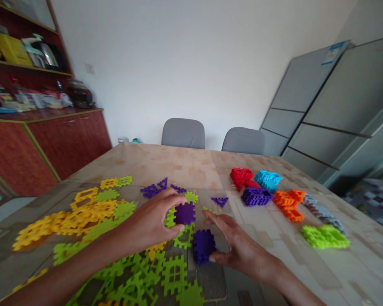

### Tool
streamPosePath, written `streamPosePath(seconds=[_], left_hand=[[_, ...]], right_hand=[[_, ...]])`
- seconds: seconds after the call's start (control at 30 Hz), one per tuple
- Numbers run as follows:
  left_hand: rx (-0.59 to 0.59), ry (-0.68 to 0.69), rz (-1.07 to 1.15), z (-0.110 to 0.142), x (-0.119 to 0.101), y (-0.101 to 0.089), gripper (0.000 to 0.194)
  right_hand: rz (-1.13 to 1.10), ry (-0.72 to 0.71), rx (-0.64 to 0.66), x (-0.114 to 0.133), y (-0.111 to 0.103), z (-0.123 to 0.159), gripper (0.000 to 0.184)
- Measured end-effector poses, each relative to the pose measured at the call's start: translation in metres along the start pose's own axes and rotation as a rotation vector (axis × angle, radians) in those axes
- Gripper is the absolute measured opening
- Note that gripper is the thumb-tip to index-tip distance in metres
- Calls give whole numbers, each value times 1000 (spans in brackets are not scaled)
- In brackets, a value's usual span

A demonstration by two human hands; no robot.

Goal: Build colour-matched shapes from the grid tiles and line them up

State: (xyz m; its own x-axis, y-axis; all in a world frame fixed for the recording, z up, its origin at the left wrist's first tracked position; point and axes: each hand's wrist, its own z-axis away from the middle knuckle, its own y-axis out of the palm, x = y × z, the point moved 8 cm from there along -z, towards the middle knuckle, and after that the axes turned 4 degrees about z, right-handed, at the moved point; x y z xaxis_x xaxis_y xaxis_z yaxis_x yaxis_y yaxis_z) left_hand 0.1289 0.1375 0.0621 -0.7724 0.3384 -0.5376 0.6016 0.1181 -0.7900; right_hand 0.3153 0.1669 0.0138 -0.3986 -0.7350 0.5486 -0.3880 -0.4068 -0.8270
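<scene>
My left hand (166, 212) has its thumb and fingers closed on a flat purple square tile (185, 213) with notched edges. My right hand (234, 242) is open, thumb and fingers apart, beside a purple stack of tiles (204, 246); its thumb tip is at the stack's edge, and whether it touches I cannot tell. Green tiles, among them one with a window cut-out (175, 274), spread loosely below and left of my hands. Purple triangular pieces (153, 189) lie beyond my left hand, and one more small purple triangle (220, 201) lies beyond my right.
Yellow tiles (86, 216) heap on the table's left. On the right stand sorted groups: red (241, 176), blue (268, 180), purple (257, 196), orange (289, 204), grey (324, 213) and green (325, 236). Two grey chairs (183, 132) stand behind the table (191, 163).
</scene>
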Motion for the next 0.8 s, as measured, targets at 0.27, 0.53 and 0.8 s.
streamPosePath(seconds=[0.27,0.53,0.8], left_hand=[[161,-26,-90,7,-33,60,46],[234,-68,-159,8,-37,71,70],[263,-100,-222,22,-18,99,102]], right_hand=[[-59,137,-127,-33,-32,17,70],[-102,63,4,-22,-12,14,91],[-90,62,66,-21,21,6,123]])
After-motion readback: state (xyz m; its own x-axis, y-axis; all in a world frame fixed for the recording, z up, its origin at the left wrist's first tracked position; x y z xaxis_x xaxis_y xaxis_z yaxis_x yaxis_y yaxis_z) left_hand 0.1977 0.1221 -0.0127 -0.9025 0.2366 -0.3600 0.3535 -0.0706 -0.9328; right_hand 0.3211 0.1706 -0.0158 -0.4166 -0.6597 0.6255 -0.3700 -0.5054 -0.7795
